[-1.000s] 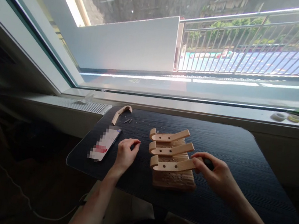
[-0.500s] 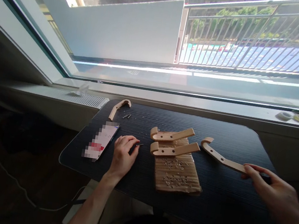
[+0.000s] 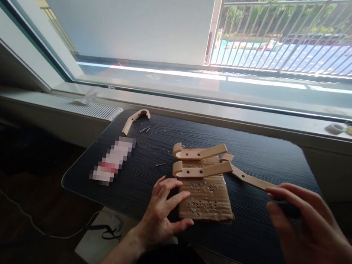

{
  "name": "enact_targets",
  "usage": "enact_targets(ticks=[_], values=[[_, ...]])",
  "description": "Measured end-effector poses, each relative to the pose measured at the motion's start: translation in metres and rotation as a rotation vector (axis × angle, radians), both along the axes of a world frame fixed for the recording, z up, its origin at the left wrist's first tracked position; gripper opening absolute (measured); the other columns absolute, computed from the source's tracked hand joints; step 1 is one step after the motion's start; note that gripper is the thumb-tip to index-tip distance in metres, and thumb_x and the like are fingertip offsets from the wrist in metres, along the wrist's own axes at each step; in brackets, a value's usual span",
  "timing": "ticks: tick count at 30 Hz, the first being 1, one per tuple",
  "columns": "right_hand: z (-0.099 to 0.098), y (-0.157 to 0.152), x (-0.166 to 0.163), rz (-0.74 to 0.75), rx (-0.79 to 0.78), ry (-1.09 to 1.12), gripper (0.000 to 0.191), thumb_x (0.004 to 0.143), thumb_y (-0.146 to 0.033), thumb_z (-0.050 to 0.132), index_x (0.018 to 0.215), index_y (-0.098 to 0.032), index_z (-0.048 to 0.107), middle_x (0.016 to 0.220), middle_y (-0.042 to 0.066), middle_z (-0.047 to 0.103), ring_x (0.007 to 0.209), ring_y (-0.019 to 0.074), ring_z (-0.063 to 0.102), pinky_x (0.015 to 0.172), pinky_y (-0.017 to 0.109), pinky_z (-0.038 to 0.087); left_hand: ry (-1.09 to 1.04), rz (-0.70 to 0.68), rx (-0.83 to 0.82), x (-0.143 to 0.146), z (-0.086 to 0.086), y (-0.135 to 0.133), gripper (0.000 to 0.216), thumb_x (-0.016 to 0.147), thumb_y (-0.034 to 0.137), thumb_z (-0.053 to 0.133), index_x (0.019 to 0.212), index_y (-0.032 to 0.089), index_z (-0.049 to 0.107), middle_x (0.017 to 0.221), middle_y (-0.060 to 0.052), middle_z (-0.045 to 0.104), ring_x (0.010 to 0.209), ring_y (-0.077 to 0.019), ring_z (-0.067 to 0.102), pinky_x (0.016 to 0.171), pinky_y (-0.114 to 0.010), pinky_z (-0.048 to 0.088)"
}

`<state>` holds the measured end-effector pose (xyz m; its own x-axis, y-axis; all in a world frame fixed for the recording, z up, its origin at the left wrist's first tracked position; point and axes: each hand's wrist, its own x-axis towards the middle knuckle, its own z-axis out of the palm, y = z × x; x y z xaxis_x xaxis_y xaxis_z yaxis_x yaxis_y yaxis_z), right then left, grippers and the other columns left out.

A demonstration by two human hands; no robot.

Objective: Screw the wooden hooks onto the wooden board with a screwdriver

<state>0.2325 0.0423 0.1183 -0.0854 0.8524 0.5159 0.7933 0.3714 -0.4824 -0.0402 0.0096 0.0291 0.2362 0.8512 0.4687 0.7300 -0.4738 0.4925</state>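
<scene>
My left hand (image 3: 165, 209) is open, fingers spread at the left edge of a cardboard block (image 3: 208, 217) pitted with holes. Two pale wooden hooks, a far one (image 3: 201, 154) and a near one (image 3: 206, 172), lie across the block's far part, each with two drilled holes. My right hand (image 3: 309, 229) grips the straight end of a third wooden hook (image 3: 249, 179), whose curled end reaches the block's right side. A dark object (image 3: 288, 208) shows under my right fingers, its kind unclear. A small screw (image 3: 160, 165) lies on the table beyond my left hand.
On the black table (image 3: 247, 233), a fourth wooden hook (image 3: 133, 119) lies at the far left near several screws (image 3: 145, 130). A blurred-out phone (image 3: 113, 160) lies left. Behind are a window sill (image 3: 199, 108) and tape rolls (image 3: 336, 128). A cable (image 3: 46, 235) hangs at left.
My left hand has let go of the small screw, moved right to the cardboard block and opened. My right hand has brought its wooden hook left, closer to the block. The view has shifted slightly.
</scene>
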Motion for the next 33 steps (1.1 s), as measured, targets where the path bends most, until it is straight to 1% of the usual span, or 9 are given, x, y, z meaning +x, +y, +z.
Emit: enact_targets(ticks=[2,5,8,10,13,18,27,31,33], values=[[-0.001,-0.012,-0.020,0.058,0.007,0.023,0.017,0.081,-0.032,0.059,0.097,-0.028,0.061,0.092,0.003,0.057,0.074,0.0167,0.058,0.067,0.030,0.048,0.000,-0.002,-0.017,0.000,-0.003,0.001,0.054,0.070,0.047,0.068,0.116,0.023,0.055,0.123,-0.011,0.046,0.119,-0.0294,0.042,0.106,-0.053,0.028],[-0.022,-0.026,-0.028,-0.038,-0.049,0.103,0.017,0.079,-0.032,0.062,0.095,-0.028,0.062,0.088,0.001,0.063,0.056,0.0126,0.056,0.049,0.026,0.044,-0.003,-0.011,-0.038,-0.001,-0.004,0.000,0.053,0.071,0.046,0.067,0.117,0.023,0.054,0.123,-0.011,0.045,0.119,-0.0291,0.041,0.106,-0.053,0.028],[-0.051,-0.034,-0.023,-0.014,-0.126,0.144,0.016,0.078,-0.035,0.061,0.092,-0.027,0.063,0.086,0.001,0.067,0.068,0.0167,0.064,0.060,0.026,0.051,-0.009,-0.014,-0.050,-0.002,-0.004,0.000,0.053,0.071,0.046,0.067,0.117,0.023,0.054,0.123,-0.012,0.045,0.119,-0.0292,0.041,0.105,-0.051,0.031],[-0.065,-0.036,-0.020,0.049,-0.228,0.109,0.017,0.077,-0.036,0.061,0.091,-0.026,0.063,0.078,-0.001,0.067,0.065,0.0160,0.065,0.058,0.024,0.053,-0.020,-0.011,-0.052,-0.002,-0.004,0.000,0.053,0.071,0.046,0.067,0.117,0.023,0.055,0.123,-0.012,0.045,0.119,-0.0293,0.041,0.104,-0.050,0.032],[-0.077,-0.039,-0.019,0.081,-0.301,0.043,0.027,0.081,-0.032,0.056,0.107,-0.025,0.061,0.088,0.000,0.070,0.075,0.0161,0.067,0.066,0.023,0.055,-0.030,-0.016,-0.058,-0.002,-0.005,0.000,0.053,0.071,0.045,0.068,0.117,0.023,0.054,0.123,-0.012,0.044,0.121,-0.0294,0.039,0.103,-0.050,0.034],[-0.084,-0.043,-0.021,0.331,-0.261,-0.029,0.045,0.084,-0.017,0.051,0.129,-0.023,0.050,0.109,0.005,0.067,0.093,0.0169,0.065,0.081,0.025,0.052,-0.024,-0.017,-0.066,-0.001,-0.006,0.000,0.053,0.071,0.043,0.068,0.118,0.023,0.053,0.125,-0.012,0.042,0.122,-0.0294,0.038,0.104,-0.050,0.033],[-0.087,-0.047,-0.030,0.272,-0.157,0.035,0.048,0.085,-0.014,0.049,0.132,-0.023,0.047,0.109,0.006,0.067,0.089,0.0170,0.066,0.078,0.027,0.053,-0.015,-0.010,-0.079,0.000,-0.003,0.000,0.051,0.071,0.043,0.068,0.116,0.022,0.054,0.123,-0.012,0.043,0.119,-0.0293,0.040,0.104,-0.050,0.034],[-0.091,-0.048,-0.028,0.391,-0.161,-0.032,0.056,0.085,-0.010,0.048,0.139,-0.021,0.037,0.104,0.007,0.068,0.085,0.0158,0.066,0.075,0.026,0.053,-0.022,-0.015,-0.071,0.001,-0.003,0.001,0.051,0.071,0.043,0.069,0.115,0.022,0.054,0.122,-0.011,0.043,0.119,-0.0288,0.040,0.103,-0.050,0.034],[-0.093,-0.048,-0.027,0.321,-0.121,-0.068,0.056,0.085,-0.011,0.050,0.139,-0.021,0.037,0.107,0.008,0.067,0.086,0.0164,0.066,0.076,0.027,0.052,-0.031,-0.016,-0.070,0.001,-0.003,0.001,0.051,0.071,0.043,0.069,0.115,0.022,0.054,0.122,-0.011,0.043,0.119,-0.0288,0.040,0.103,-0.050,0.034]])
